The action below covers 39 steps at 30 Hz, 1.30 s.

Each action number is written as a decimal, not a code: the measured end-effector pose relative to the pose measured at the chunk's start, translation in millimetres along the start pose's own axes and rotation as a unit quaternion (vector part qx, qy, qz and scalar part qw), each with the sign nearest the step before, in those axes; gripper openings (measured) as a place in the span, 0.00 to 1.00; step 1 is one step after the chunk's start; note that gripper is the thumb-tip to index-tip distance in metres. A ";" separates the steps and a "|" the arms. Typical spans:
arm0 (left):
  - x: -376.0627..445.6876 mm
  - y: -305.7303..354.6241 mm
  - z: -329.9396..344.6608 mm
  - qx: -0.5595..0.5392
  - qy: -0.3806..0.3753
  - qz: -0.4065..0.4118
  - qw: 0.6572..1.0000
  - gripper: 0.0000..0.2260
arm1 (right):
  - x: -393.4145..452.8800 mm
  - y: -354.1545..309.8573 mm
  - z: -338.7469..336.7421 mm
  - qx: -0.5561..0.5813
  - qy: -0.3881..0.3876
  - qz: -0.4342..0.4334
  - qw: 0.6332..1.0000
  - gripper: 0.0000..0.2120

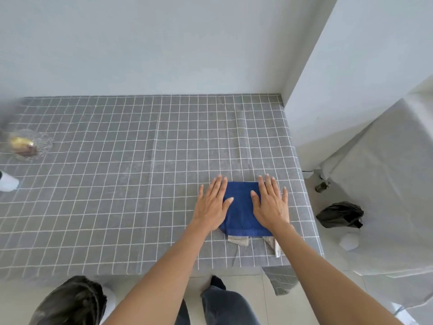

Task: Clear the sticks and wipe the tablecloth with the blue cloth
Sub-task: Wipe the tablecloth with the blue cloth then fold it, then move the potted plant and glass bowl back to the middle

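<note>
Both palms, left hand (212,202) and right hand (271,202), lie flat with fingers straight on the folded blue cloth (241,212), grasping nothing, probably to spread pressure for wiping. The cloth sits near the right front edge of the grey checked tablecloth (117,184); no sticks are visible.

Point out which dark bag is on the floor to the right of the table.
The small black bag beside the table's right edge; the other dark bag sits at the lower left.

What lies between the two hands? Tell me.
In the head view, only the blue cloth shows between the left hand and the right hand. Both lie flat, fingers straight, pressing its two sides onto the tablecloth.
</note>
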<state>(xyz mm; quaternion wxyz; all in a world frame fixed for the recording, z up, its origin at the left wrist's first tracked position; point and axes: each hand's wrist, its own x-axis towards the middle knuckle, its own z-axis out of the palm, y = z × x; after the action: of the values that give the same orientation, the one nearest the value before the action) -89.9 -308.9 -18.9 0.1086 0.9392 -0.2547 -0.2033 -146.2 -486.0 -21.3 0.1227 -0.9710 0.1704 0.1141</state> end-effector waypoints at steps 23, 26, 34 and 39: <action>-129.5 -259.1 -138.3 -0.008 0.105 -0.285 0.953 0.28 | 42.8 -296.7 -58.4 -0.060 -0.020 -0.224 0.973 0.27; -154.0 -303.8 -145.1 -0.021 0.113 -0.310 0.944 0.27 | 42.4 -345.7 -49.9 -0.058 -0.021 -0.241 0.969 0.28; -209.0 -399.5 -146.3 -0.043 0.130 -0.359 0.923 0.28 | 42.3 -456.4 -26.1 -0.061 -0.028 -0.273 0.960 0.29; -235.9 -440.5 -129.4 -0.073 0.117 -0.389 0.911 0.28 | 44.5 -501.9 -4.6 -0.068 -0.038 -0.294 0.953 0.29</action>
<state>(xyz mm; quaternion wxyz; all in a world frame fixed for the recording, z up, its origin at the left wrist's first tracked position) -27.8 200.3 38.4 0.1181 0.9705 0.1606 -0.1357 75.5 -43.0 71.3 0.0906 -0.9792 -0.1357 0.1209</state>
